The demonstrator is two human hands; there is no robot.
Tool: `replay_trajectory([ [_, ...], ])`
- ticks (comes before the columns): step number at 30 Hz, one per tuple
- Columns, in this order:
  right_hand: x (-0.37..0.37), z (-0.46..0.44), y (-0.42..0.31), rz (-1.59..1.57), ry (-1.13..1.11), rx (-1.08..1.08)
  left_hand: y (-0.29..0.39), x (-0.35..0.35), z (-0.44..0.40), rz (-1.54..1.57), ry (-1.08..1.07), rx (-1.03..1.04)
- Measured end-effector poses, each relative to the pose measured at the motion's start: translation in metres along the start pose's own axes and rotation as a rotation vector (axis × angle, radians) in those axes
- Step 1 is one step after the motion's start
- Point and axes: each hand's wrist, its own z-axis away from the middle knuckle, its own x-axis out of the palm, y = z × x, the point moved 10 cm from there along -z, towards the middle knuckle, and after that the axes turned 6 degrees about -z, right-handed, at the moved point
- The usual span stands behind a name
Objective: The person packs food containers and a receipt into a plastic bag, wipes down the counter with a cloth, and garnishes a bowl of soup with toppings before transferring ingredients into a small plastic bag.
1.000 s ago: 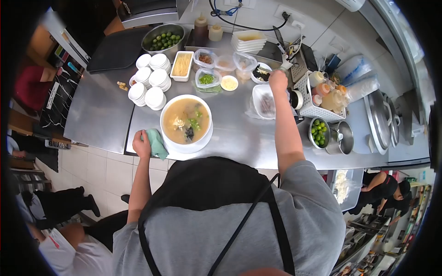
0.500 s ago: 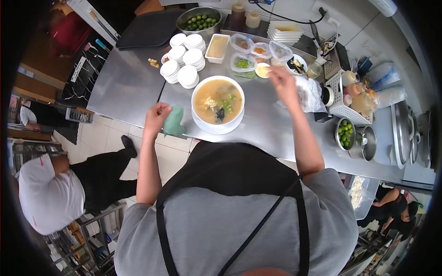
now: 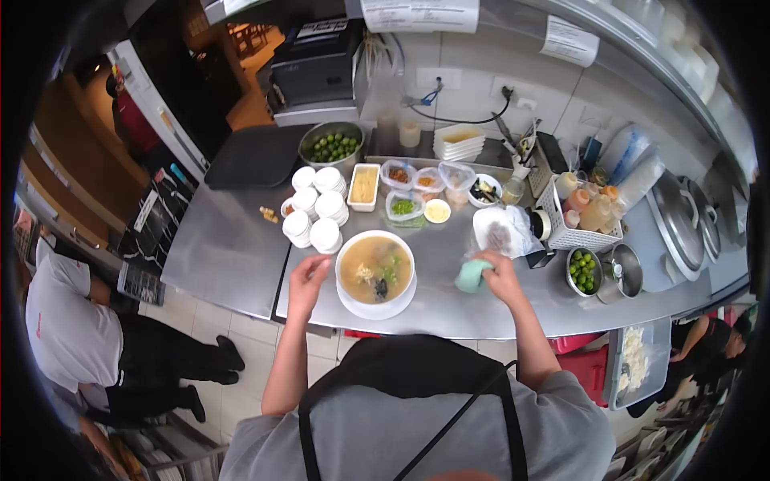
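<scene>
A white bowl of soup (image 3: 375,276) with chopped greens, dark flakes and pale crumbs on top stands on a white plate (image 3: 377,311) at the counter's front. Just left of the bowl's rim is my left hand (image 3: 307,284), with its fingers loosely bent, apart and holding nothing. To the bowl's right, my right hand (image 3: 503,276) grips a bunched green cloth (image 3: 473,276) low over the steel counter. Near that hand lies a clear plastic bag (image 3: 513,232). Behind the bowl sit a small cup of pale yellow topping (image 3: 437,211) and a bag-lined tub of chopped greens (image 3: 403,207).
Stacks of white lidded cups (image 3: 329,207) stand back left, near a bowl of green limes (image 3: 333,146). On the right are a white basket of bottles (image 3: 589,232), another lime bowl (image 3: 583,272) and large pot lids (image 3: 674,220). A person in white (image 3: 72,321) stands left.
The green cloth has gone from my left hand to my right, which has come down from the toppings. My left hand is now beside the bowl. The view has tilted up.
</scene>
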Motion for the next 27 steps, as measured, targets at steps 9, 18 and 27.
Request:
replay_trajectory([
  [9, 0.080, 0.025, 0.117, 0.005, -0.006, 0.553, -0.156, 0.028, -0.027, 0.247, -0.170, -0.435],
  [18, 0.154, 0.025, 0.147, -0.558, 0.113, 0.772, -0.150, 0.069, -0.051, 0.197, -0.572, -0.580],
  [27, 0.156, 0.024, 0.114, -0.599, 0.076, 0.693, -0.121, 0.067, -0.037, 0.302, -0.534, -0.710],
])
